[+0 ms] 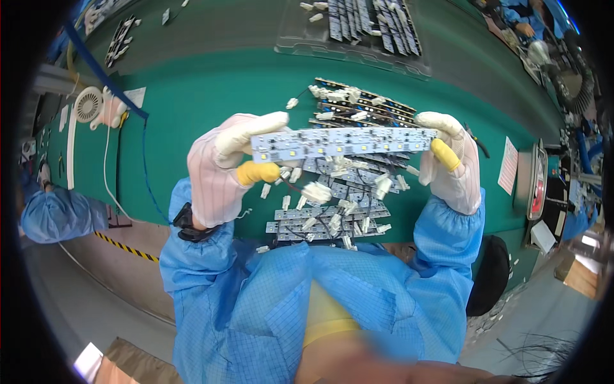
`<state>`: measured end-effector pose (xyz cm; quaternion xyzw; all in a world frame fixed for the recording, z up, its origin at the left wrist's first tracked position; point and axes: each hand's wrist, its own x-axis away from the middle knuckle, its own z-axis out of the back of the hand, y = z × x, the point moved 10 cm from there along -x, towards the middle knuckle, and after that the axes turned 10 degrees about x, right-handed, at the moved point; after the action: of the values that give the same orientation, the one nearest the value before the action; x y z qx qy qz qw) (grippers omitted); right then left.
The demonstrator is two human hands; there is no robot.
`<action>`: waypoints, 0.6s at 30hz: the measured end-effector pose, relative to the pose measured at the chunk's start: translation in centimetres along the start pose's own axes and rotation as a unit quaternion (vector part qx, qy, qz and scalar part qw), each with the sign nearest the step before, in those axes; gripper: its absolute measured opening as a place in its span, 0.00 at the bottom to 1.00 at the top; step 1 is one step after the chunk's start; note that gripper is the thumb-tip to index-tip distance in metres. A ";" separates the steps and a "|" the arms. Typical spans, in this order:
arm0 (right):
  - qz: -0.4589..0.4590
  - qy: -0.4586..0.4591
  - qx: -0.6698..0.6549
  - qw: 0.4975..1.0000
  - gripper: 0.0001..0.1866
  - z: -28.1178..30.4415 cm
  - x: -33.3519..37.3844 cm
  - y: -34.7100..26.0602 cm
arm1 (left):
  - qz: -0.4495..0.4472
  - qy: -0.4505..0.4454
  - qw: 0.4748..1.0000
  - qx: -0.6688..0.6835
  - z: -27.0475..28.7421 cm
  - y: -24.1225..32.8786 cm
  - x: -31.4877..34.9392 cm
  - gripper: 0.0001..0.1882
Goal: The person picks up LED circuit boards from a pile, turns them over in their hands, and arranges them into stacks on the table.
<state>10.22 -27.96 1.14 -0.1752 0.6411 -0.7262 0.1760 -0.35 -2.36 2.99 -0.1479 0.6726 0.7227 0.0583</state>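
Note:
A long white LED circuit board strip (345,143) is held up level, its lit-side components facing me. My left hand (233,157), in a striped white glove with a yellow thumb cover, grips its left end. The right end is pinched by my right hand (449,157), gloved the same way. A white connector (316,192) hangs on a wire below the strip. Beneath lies a stack of similar strips (358,217) with white connectors and dark wires, nearest my body. Behind the held strip, more strips (384,105) with black edges lie in a pile, partly hidden.
A clear plastic tray (300,48) with several strips stands at the far side of the green table (185,83). At the left are a small white fan (89,105) and a blue cable (105,70). Another person's blue sleeve (64,214) shows farther left.

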 end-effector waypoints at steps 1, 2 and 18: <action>-0.005 -0.003 -0.014 1.000 0.26 0.0 0.0 0.3 | 0.001 0.005 1.000 -0.005 0.2 -0.1 0.0 0.29; -0.011 -0.005 -0.027 1.000 0.26 0.2 0.0 0.5 | -0.020 -0.005 1.000 -0.001 0.0 0.3 0.0 0.28; 0.016 -0.089 -0.066 0.994 0.38 -2.8 1.9 -2.9 | 0.137 0.050 0.985 -0.090 1.9 -4.0 -1.5 0.31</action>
<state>7.15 -26.14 3.71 -0.2398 0.6720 -0.6611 0.2320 1.96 0.05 -0.27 -0.0949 0.6209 0.7731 -0.0885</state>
